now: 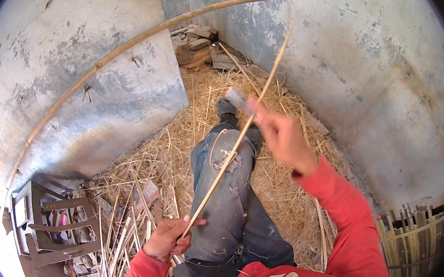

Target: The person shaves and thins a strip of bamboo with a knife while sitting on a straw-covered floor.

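A long, thin bamboo strip (214, 181) slants across my legs, from low on the left up to the far right. My left hand (168, 238) is closed round its lower end, with something pink at the fingertips. Farther along, my right hand (284, 139), slightly blurred, grips a knife whose wide, greyish blade (237, 99) shows beyond the fingers. The blade lies close to the strip; motion blur hides whether it touches. The knife's handle is covered by the hand. On my dark trouser leg (216, 214) rests a thin curled shaving (213, 149).
Straw-like shavings (286, 196) cover the floor. A long bent pole (100, 63) arches before the left wall. A broken dark frame (62, 228) and split strips (123, 249) lie at left. Bricks (199, 39) are piled in the far corner; a slatted bamboo panel (418, 232) stands at right.
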Demonstrator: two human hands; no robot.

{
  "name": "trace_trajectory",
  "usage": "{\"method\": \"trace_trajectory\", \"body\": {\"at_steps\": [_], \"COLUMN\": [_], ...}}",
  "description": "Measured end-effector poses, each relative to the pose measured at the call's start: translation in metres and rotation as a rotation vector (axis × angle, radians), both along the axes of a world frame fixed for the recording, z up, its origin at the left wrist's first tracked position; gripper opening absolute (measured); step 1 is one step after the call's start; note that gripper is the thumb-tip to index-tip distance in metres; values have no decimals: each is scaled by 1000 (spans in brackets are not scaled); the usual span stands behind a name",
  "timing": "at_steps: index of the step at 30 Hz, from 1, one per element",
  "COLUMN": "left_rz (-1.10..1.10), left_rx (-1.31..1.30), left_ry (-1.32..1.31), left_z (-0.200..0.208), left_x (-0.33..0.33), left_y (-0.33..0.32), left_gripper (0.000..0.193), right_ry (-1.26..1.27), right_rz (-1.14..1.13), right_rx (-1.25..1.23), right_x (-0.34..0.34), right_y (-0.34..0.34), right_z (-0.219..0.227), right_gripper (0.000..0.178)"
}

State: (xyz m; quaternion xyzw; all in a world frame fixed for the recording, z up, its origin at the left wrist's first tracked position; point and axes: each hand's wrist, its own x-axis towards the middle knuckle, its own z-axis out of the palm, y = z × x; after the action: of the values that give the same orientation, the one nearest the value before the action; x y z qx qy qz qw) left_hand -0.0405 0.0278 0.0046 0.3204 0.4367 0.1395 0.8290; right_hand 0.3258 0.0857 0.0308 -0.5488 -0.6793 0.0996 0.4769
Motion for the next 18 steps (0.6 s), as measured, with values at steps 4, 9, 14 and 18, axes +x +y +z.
{"method": "trace_trajectory", "body": {"at_steps": [4,9,14,18], "left_rz": [-59,14,16,13], "left_rx": [80,12,17,-7], "left_ry": [37,37,45,7], "left_z": [6,11,6,2], "left_x": [8,7,5,12], "left_y": [1,-4,-6,-6], "left_gripper": [49,49,49,49], "right_ry": [-20,-63,-40,19], "right_rz": [-278,-167,-82,176], "right_rx": [154,118,-96,-32], "right_x": [80,52,18,-11], "right_y": [57,49,-3,-35], "right_z": [24,14,5,-8], "right_gripper": [38,37,41,42]}}
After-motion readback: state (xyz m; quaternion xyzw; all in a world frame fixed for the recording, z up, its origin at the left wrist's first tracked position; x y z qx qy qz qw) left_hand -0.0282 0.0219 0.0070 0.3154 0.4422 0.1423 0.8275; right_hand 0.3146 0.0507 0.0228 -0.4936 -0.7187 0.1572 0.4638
